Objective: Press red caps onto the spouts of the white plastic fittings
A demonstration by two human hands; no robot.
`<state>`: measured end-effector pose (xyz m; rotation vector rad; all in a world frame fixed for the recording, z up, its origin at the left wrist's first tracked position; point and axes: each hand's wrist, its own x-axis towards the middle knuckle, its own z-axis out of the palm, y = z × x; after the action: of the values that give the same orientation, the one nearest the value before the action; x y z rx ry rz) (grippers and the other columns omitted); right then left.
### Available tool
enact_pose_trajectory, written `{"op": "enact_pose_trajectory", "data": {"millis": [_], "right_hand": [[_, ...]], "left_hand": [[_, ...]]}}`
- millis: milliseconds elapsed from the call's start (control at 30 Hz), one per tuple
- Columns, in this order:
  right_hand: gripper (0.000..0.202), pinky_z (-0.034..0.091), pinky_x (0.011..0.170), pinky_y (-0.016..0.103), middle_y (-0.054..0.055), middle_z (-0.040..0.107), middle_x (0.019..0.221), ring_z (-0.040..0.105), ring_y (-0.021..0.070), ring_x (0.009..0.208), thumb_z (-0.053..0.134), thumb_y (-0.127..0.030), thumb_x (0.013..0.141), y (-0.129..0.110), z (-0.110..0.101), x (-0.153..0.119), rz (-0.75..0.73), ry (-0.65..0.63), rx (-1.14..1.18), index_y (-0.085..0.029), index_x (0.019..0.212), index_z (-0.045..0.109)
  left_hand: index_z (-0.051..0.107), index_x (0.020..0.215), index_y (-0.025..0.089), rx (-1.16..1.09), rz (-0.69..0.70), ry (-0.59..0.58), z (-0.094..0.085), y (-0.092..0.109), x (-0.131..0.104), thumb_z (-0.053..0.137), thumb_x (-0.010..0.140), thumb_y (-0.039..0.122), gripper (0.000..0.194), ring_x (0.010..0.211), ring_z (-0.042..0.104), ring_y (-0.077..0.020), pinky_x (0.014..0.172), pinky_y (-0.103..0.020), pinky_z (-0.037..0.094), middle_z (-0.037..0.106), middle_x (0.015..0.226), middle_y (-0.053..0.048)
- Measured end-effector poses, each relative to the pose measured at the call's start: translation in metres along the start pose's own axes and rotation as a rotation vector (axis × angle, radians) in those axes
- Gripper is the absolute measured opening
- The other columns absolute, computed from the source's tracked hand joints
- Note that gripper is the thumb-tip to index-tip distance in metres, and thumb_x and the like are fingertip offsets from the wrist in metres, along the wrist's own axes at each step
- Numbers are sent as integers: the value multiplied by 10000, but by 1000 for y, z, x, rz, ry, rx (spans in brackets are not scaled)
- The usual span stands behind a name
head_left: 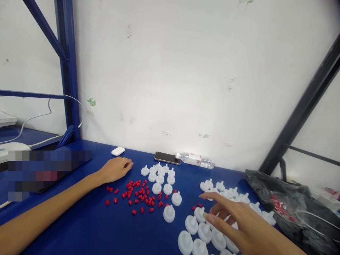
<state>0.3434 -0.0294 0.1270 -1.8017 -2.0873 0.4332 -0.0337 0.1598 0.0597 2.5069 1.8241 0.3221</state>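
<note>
White stemmed discs lie stem up, crowded together beneath the fingers of the right hand and on the near side of them. That hand's thumb and forefinger are spread apart with nothing gripped between their tips, while the other fingers curl inward behind; the thumb tip overlaps one disc in view, and whether it touches cannot be told. More of the same discs stretch from just beyond the forefinger away to the right, partly hidden by the hand. Two small red sleeves rest just beside the forefinger tip, on its near side. Left of these fingers a looser group of white discs stands, and still farther left many more red sleeves are scattered, reaching to the near side of the left hand. The left hand lies palm down at the tabletop, its fingers bent and pointing right toward the discs; their undersides are hidden, so I cannot tell whether they hold anything. Just beyond the left fingers is a white case. Farther out, between the two hands and past the discs, a dark phone lies by the wall, with a clear bottle on its side at the phone's right end. Well right of the right fingers slumps a black bag.
</note>
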Motion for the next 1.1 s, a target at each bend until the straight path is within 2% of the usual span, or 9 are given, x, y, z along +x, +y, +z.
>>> {"op": "enact_pose_trajectory", "data": {"millis": [133, 267, 467, 667, 933, 1100], "right_hand": [[460, 606, 779, 355, 35, 800, 941, 751, 269, 864, 476, -561, 935, -3, -2, 0, 3, -18, -7, -354, 1289, 685], [414, 605, 756, 325, 11, 801, 927, 755, 246, 834, 477, -542, 952, 0, 0, 0, -6, 2, -16, -387, 1273, 687], [418, 614, 747, 337, 19, 805, 907, 758, 267, 845, 496, -544, 945, 2, 2, 0, -37, 43, -40, -375, 1270, 697], [417, 603, 747, 314, 10, 802, 916, 754, 243, 835, 469, -553, 950, 1, 1, 0, -12, 13, -32, -393, 1266, 689], [420, 598, 791, 352, 16, 797, 929, 748, 266, 892, 481, -539, 957, 4, 4, -1, -24, 20, -33, -377, 1292, 677], [399, 584, 748, 334, -9, 791, 905, 737, 235, 814, 465, -542, 959, 5, 4, -1, -11, 42, -4, -399, 1256, 689]], "left_hand": [[661, 900, 159, 5, 0, 1, 1, 0, 0, 551, 1034, 448, 337, 785, 655, -167, 790, -367, 553, 676, 848, -13], [659, 899, 161, 2, -1, 3, 2, -1, 1, 551, 1033, 453, 339, 784, 651, -167, 787, -364, 549, 672, 848, -12], [648, 880, 167, -19, -7, 5, 2, -2, 1, 538, 1030, 480, 364, 739, 622, -159, 752, -346, 529, 655, 825, -7], [649, 878, 165, -17, -6, 3, 1, 0, 0, 539, 1032, 472, 360, 753, 629, -161, 765, -352, 533, 660, 833, -9], [664, 905, 159, 11, -8, -10, 1, -1, 1, 553, 1033, 449, 336, 782, 657, -165, 788, -366, 556, 680, 853, -14], [664, 911, 160, 12, -7, -16, -1, 0, 0, 547, 1035, 454, 339, 785, 655, -166, 789, -365, 553, 681, 864, -16]]}}
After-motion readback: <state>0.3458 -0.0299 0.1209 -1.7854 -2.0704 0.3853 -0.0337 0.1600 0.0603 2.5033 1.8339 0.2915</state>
